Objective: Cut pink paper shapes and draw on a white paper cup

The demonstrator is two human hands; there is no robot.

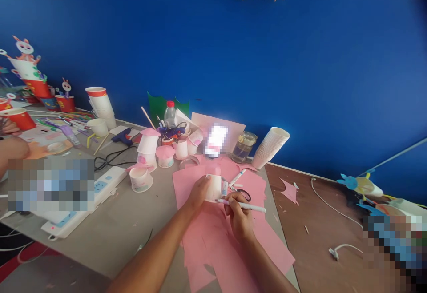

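A white paper cup (pixel 214 188) with a pink paper piece at its top is gripped on its left side by my left hand (pixel 199 193). My right hand (pixel 239 213) pinches a white marker (pixel 253 207), its tip pointing left and close to the cup's lower right edge. Whether the tip touches the cup, I cannot tell. Overlapping pink paper sheets (pixel 230 257) lie under both hands. Just behind my right hand are another marker (pixel 238 177) and scissors (pixel 246 194) with dark handles, partly hidden.
Decorated paper cups (pixel 147 148) stand left of the pink sheets, near a power strip (pixel 100 188) and a blue glue gun (pixel 122 137). Behind are a lit phone (pixel 216 139), a glass jar (pixel 243 146) and a leaning cup stack (pixel 271 147). Another person's arm (pixel 13 153) is at far left.
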